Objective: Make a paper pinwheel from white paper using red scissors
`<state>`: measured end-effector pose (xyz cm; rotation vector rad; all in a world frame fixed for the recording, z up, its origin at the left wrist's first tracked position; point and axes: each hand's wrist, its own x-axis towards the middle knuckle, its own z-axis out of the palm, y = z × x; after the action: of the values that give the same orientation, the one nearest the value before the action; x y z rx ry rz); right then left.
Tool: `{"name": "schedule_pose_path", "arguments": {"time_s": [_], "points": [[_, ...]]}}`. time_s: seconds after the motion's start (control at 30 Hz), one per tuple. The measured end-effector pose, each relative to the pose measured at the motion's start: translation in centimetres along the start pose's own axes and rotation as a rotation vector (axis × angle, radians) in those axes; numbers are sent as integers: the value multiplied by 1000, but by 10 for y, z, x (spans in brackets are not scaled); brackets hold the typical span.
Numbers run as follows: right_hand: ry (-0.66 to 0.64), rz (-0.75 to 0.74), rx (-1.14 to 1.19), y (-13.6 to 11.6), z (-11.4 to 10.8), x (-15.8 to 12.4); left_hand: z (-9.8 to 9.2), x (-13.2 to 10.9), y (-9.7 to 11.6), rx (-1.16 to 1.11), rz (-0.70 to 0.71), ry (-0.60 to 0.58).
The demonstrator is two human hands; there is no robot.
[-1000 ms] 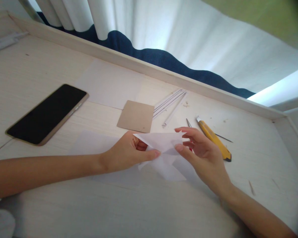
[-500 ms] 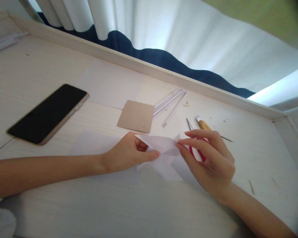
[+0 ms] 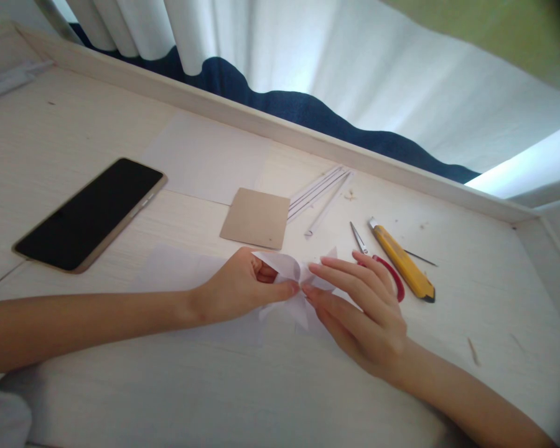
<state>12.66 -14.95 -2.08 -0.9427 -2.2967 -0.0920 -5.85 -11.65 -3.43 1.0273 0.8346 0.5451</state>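
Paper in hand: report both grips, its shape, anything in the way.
Left grip pinching paper. Right grip at its middle, hold unclear. Paper curled. Scissors partly hidden behind right grip, apparently not in the way.

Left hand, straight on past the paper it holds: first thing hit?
Likely the right hand: its fingertips sit beyond the thumb tip of the left hand, at the folded white paper. Depth is unclear; they may already touch.

Nothing legible
We can read no text, labels, brands, numbers or signs on anything we see here.
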Motion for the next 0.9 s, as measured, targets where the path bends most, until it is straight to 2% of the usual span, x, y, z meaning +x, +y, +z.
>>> {"name": "schedule_pose_path", "arguments": {"time_s": [0.1, 0.33, 0.53, 0.67, 0.8, 0.9], "points": [[-31, -21, -32, 1, 1, 0, 0, 0, -2, -35, 50, -7], [-47, -58, -30, 5, 0, -2, 0, 0, 0, -55, 49, -17], [13, 98, 217, 7, -1, -6, -1, 0, 2, -54, -42, -11], [155, 239, 331, 5, 0, -8, 0, -1, 1, -49, -60, -17], [190, 353, 308, 4, 0, -9, 1, -3, 4, -37, -104, -30], [158, 290, 230, 6, -6, -6, 3, -5, 7, -44, -119, -45]]}}
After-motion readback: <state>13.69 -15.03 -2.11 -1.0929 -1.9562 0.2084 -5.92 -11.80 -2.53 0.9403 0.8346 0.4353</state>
